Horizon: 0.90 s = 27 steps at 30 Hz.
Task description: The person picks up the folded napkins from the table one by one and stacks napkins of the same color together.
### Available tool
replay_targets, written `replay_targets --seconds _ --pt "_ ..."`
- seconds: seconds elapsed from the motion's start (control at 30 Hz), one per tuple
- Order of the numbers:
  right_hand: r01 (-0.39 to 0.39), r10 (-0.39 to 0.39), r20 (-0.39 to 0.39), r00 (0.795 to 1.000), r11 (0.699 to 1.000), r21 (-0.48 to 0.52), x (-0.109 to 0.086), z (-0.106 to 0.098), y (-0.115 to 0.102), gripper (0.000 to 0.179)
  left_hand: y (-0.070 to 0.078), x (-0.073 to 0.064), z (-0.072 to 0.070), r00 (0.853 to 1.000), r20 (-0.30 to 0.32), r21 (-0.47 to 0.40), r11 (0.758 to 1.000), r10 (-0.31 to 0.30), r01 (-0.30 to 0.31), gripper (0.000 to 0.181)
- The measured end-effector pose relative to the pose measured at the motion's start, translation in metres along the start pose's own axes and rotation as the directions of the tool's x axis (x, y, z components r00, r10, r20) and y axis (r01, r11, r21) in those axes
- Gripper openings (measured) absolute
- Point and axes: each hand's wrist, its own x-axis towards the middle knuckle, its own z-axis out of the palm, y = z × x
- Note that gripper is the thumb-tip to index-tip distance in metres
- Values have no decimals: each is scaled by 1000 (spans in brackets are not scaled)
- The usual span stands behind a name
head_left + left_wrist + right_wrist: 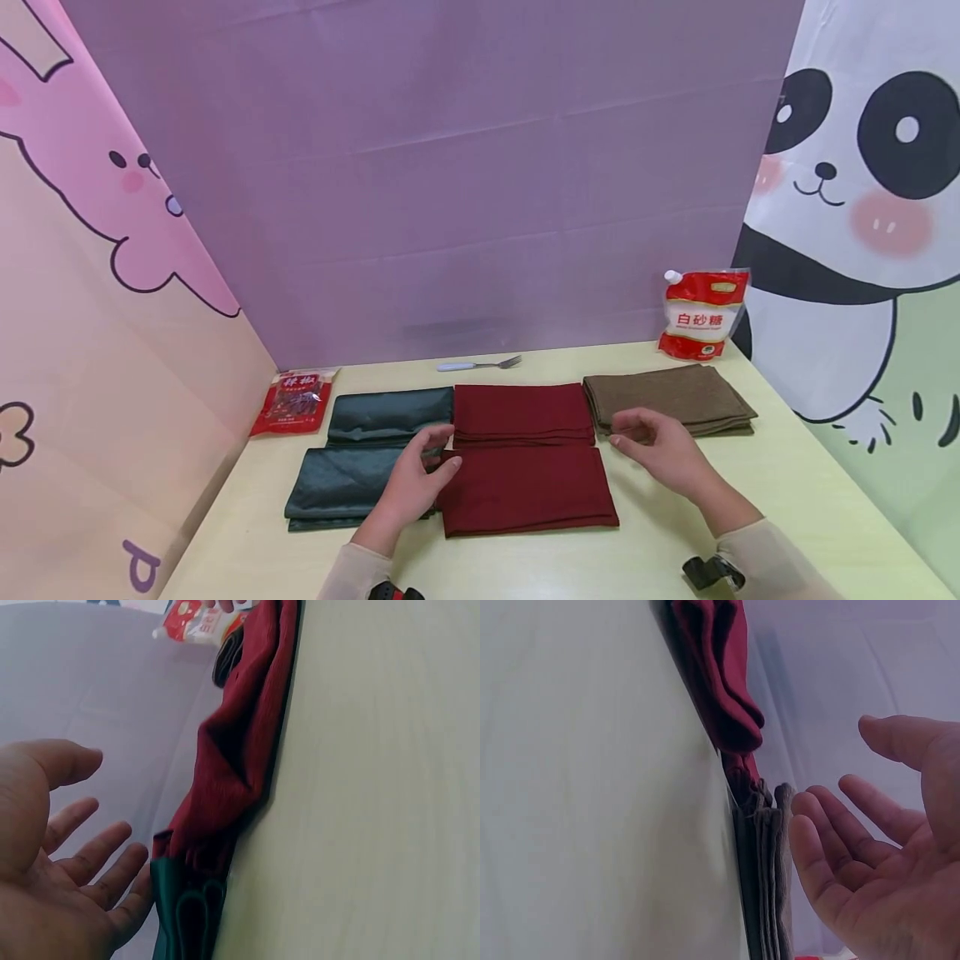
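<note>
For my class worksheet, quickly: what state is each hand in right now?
Left hand: open, holding nothing.
Right hand: open, holding nothing.

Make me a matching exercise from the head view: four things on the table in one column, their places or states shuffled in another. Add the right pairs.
Things:
1. Fork
2. Sugar pouch
3. Brown cloth
4. Red packet

Places and states:
A. Folded, right of the red cloths
B. Left of the teal cloths
C. Lying with its tines pointing right
D. Standing upright at the far right

Pairs: 1-C, 2-D, 3-A, 4-B
</note>
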Motion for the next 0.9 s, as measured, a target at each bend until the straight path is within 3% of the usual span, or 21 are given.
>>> replay_targets --seconds 0.27,0.57,0.9 --pt "0 -2 86 996 1000 24 -2 7 -1 42 -4 -7 -4 1000 6 135 991 -28 27 47" --pt "-6 -8 172 985 997 78 -4 13 2 44 -9 -8 -6 999 -11 273 961 -50 51 40" --pt "-26 1 243 970 994 102 -6 17 4 48 -11 -8 -6 998 12 310 949 -57 50 33"
